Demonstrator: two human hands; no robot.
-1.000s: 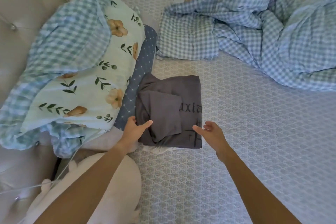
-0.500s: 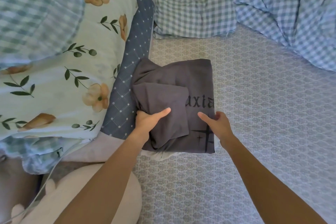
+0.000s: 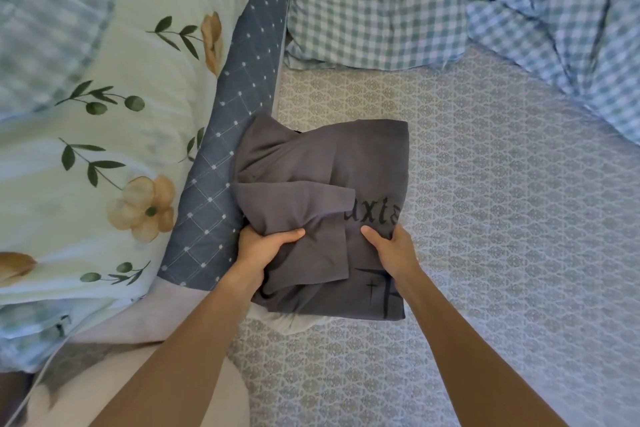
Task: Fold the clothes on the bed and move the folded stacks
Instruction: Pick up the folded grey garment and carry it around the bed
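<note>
At the far left, a floral pillow (image 3: 114,135) is seen lying over a dark blue dotted pillow (image 3: 228,135), whose right edge is touched by a folded grey shirt (image 3: 332,170). The shirt rests on the patterned bed sheet (image 3: 502,253), near the middle of the view, with black lettering and a cross print visible on its right half. A bit of white fabric (image 3: 287,321) is seen under its near edge. The left hand (image 3: 263,246) is closed on the shirt's left near side, thumb on top and fingers tucked beneath. The right hand (image 3: 391,250) is closed on the right near side in like manner. A crumpled checked duvet (image 3: 450,7) is heaped at the far right, apart from the shirt.
</note>
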